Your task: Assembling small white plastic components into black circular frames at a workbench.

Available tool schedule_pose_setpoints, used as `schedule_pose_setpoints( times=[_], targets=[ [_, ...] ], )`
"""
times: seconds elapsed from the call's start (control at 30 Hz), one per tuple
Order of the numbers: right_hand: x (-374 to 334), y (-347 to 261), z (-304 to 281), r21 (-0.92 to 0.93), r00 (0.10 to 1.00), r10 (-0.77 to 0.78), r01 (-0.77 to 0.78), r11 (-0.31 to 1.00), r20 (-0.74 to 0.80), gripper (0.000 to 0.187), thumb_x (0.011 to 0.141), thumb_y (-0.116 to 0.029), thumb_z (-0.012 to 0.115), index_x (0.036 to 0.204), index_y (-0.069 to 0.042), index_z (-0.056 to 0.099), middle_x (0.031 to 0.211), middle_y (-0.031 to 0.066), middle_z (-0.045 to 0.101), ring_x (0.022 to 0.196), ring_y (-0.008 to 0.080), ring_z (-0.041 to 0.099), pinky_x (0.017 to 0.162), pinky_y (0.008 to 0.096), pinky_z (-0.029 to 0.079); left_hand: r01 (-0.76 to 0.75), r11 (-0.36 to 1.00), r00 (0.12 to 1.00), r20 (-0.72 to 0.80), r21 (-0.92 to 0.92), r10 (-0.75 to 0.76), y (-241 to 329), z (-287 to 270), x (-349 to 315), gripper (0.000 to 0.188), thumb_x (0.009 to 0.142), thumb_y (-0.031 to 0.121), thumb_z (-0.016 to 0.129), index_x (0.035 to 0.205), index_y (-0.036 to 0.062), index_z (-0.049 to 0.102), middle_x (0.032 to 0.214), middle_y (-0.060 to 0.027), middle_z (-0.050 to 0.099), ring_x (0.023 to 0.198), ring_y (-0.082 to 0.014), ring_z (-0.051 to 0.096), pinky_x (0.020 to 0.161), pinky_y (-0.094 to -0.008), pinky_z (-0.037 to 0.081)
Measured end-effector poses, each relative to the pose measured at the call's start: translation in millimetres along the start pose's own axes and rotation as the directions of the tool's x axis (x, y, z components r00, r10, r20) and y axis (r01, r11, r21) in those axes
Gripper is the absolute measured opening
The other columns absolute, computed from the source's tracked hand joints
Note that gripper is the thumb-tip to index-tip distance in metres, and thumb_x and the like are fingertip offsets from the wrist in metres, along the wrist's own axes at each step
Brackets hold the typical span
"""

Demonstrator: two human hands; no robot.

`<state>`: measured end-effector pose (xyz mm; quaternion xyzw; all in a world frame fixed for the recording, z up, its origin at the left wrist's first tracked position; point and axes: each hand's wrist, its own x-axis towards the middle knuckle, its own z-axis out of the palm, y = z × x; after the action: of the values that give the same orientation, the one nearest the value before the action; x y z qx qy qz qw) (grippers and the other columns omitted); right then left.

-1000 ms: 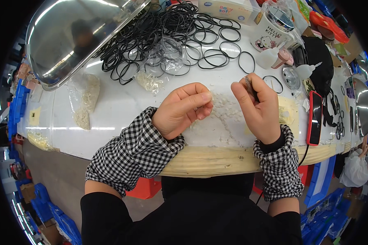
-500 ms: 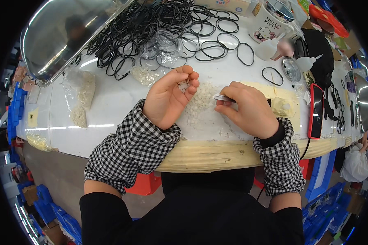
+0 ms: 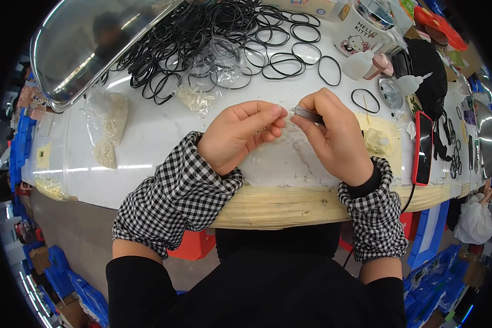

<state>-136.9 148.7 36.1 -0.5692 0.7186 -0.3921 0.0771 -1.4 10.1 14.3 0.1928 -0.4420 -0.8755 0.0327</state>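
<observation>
My left hand (image 3: 243,134) is over the white table, its thumb and forefinger pinched together and the other fingers curled. Whatever the pinch holds is too small to make out. Close beside it, my right hand (image 3: 336,134) grips a short flat grey metal tool (image 3: 310,115) between thumb and fingers. The tool's tip points toward my left fingertips, with a small pale bit showing at the gap. Below the hands, faint whitish crumbs and smears (image 3: 300,158) mark the tabletop. A clear bag of small pale pieces (image 3: 194,98) lies beyond my left hand.
Black rubber rings (image 3: 202,33) are heaped at the back. A taller clear bag of pale pieces (image 3: 110,126) lies at left, near a shiny metal tray (image 3: 65,71). At right are a yellowish block (image 3: 378,141), a red-edged phone (image 3: 422,147) and a white container (image 3: 361,33).
Both hands have come together at the fingertips, my left one turning from a cupped palm to a pinch. The whitish heap between them is no longer visible.
</observation>
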Motion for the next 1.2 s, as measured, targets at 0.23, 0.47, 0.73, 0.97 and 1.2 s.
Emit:
schedule_pose_setpoints(
  times=[0.23,0.47,0.73,0.97,1.2],
  targets=[
    [-0.6,-3.0,5.6,0.155,0.997,-0.043,0.052,0.987,-0.06,0.014,0.077,0.001,0.062,0.088,0.001,0.053,0.077,0.0109,0.052,0.062,0.0221,0.053,0.051,0.0282,0.042,0.087,0.996,0.993,0.081,0.034,-0.089,-1.4,0.4,-1.5,0.022,0.094,0.021,0.051,0.099,0.0009,0.059,0.085,-0.0002,0.058,0.075,-0.0053,0.051,0.068,-0.0174,0.043],
    [0.0,-10.1,4.9,0.261,0.996,0.026,-0.002,0.965,-0.088,0.013,0.077,0.0,0.063,0.091,-0.001,0.062,0.075,0.0051,0.055,0.054,0.009,0.046,0.044,0.0212,0.033,0.003,0.991,0.995,0.1,-0.136,0.01,-4.6,-2.2,0.1,0.018,0.091,0.016,0.055,0.099,0.0,0.061,0.084,-0.001,0.061,0.074,-0.0043,0.054,0.067,-0.016,0.046],
    [-2.3,-11.4,5.9,0.312,0.988,0.045,0.004,0.95,-0.149,0.013,0.076,-0.001,0.067,0.089,-0.003,0.066,0.076,0.0019,0.057,0.052,0.0035,0.042,0.042,0.0182,0.029,0.021,0.986,0.989,0.147,-0.168,0.004,-4.4,-2.0,0.3,0.018,0.092,0.017,0.054,0.099,0.001,0.059,0.084,-0.0004,0.058,0.074,-0.0048,0.052,0.067,-0.0164,0.045],
    [-2.4,-13.4,7.5,0.298,0.978,-0.014,0.077,0.952,-0.208,0.012,0.075,0.001,0.067,0.087,-0.003,0.066,0.078,0.0024,0.058,0.055,0.0032,0.047,0.043,0.0172,0.031,0.055,0.978,0.976,0.216,-0.204,-0.01,-2.5,1.7,-0.3,0.019,0.093,0.018,0.051,0.099,0.0016,0.057,0.084,0.0004,0.055,0.075,-0.006,0.051,0.067,-0.0173,0.044],
    [0.0,-11.8,-1.2,0.309,0.975,0.099,-0.032,0.95,-0.201,0.007,0.077,-0.003,0.067,0.083,-0.002,0.063,0.073,0.0014,0.058,0.055,0.0037,0.045,0.045,0.0185,0.032,-0.002,0.985,0.996,0.093,-0.175,0.019,-2.3,4.7,-1.9,0.022,0.095,0.019,0.047,0.104,0.0,0.052,0.085,0.0003,0.051,0.073,-0.0062,0.045,0.063,-0.0176,0.04]
  ],
)
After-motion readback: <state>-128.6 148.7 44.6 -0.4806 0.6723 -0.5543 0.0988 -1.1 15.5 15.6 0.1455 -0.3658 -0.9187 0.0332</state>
